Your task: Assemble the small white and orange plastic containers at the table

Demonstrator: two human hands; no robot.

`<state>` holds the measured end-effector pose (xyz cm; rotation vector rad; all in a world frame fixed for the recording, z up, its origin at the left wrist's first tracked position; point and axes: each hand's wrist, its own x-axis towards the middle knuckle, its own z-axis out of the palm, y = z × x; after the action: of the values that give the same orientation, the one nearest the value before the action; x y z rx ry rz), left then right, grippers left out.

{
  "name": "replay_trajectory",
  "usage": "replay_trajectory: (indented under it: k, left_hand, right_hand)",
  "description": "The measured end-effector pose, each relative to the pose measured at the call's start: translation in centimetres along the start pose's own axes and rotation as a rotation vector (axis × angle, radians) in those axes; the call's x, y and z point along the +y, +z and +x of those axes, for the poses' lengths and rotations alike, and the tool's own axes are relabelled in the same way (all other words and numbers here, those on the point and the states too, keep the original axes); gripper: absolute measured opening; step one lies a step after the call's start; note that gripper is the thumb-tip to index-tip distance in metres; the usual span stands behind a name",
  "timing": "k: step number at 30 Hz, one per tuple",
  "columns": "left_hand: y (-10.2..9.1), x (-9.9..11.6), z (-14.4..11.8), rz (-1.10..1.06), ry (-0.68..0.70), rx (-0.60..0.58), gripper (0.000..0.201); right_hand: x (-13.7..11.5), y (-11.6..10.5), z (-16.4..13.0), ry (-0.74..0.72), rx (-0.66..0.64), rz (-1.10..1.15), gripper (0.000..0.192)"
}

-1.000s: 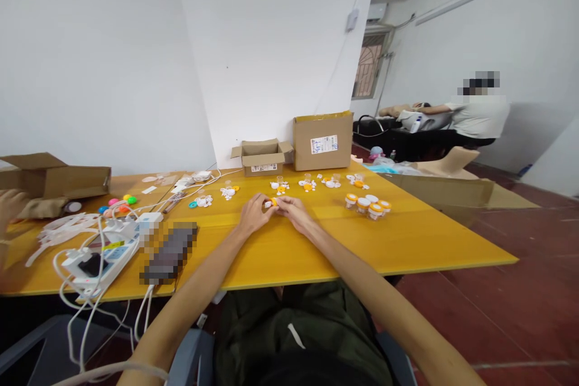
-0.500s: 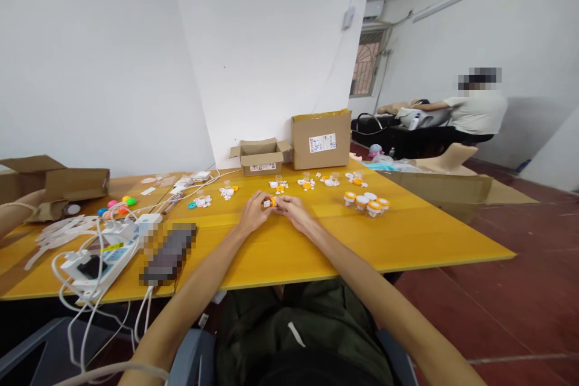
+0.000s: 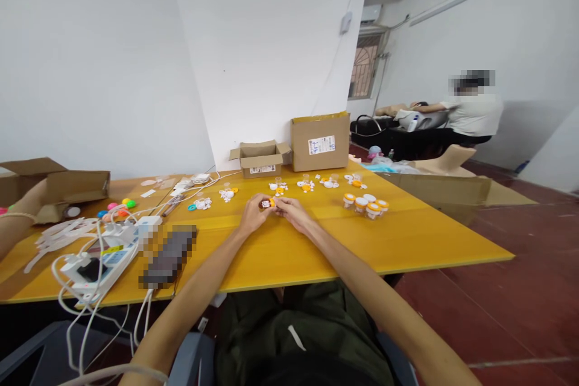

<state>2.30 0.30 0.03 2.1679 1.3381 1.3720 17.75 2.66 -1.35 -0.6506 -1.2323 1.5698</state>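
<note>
Well left of the open carton [image 3: 261,165], a power strip [image 3: 118,257] lies on the desk [image 3: 298,259]. Directly before the carton, the left hand [image 3: 254,213] and right hand [image 3: 293,212] pinch a small orange-and-white piece [image 3: 267,203] between their fingers. Right of the carton, nearer the person, stand clustered lidded cups [image 3: 361,202].

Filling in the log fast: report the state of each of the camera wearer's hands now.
Left hand: closed, holding a small orange-and-white piece.
Right hand: fingers closed on the same piece.
</note>
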Motion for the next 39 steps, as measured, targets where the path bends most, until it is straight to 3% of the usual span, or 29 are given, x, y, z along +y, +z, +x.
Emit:
replay_trajectory:
  k: [31,39]
  left_hand:
    - [-0.4,-0.3,-0.2,0.039,0.146,-0.036,0.016]
    - [-0.2,-0.3,-0.2,0.019,0.109,-0.026,0.014]
  right_hand:
    - [-0.8,1.1,-0.7,-0.063,0.012,-0.170,0.051]
    - [-0.4,0.8,-0.4,-0.080,0.023,-0.220,0.050]
